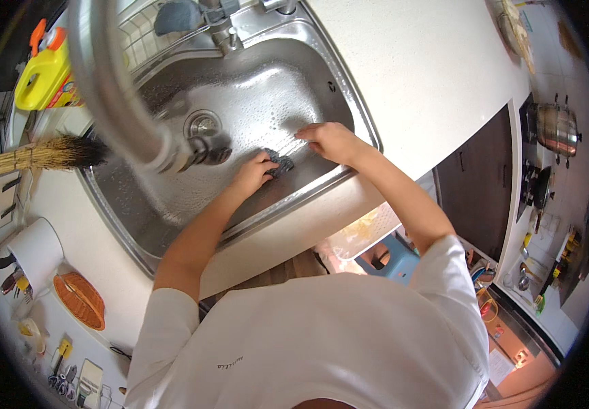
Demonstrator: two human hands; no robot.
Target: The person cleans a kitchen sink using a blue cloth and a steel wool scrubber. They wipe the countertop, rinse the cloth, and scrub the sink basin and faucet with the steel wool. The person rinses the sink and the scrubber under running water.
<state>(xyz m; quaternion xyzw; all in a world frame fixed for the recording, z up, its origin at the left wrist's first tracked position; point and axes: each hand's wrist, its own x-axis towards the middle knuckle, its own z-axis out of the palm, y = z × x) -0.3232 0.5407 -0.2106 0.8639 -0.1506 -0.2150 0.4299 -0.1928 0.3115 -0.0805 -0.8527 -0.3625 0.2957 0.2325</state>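
Note:
My left hand [254, 175] is closed on a dark grey scrubbing cloth [280, 162] low over the near part of a wet stainless steel sink [171, 191]. To its right, my right hand [331, 142] reaches over the near right side of the basin, with its fingers extended and a little bent, and nothing seen in them. Thin streaks of water show beside its fingertips. The round drain [203, 124] lies beyond my left hand. A large metal faucet spout [115, 97] arches over the left part of the basin, blurred.
At the left are a yellow jug [44, 76] with an orange cap, a straw brush [33, 157], a white knife holder [39, 245] and a wicker basket [78, 300]. A wire rack [143, 38] stands behind the sink. A steel pot [556, 130] is far right.

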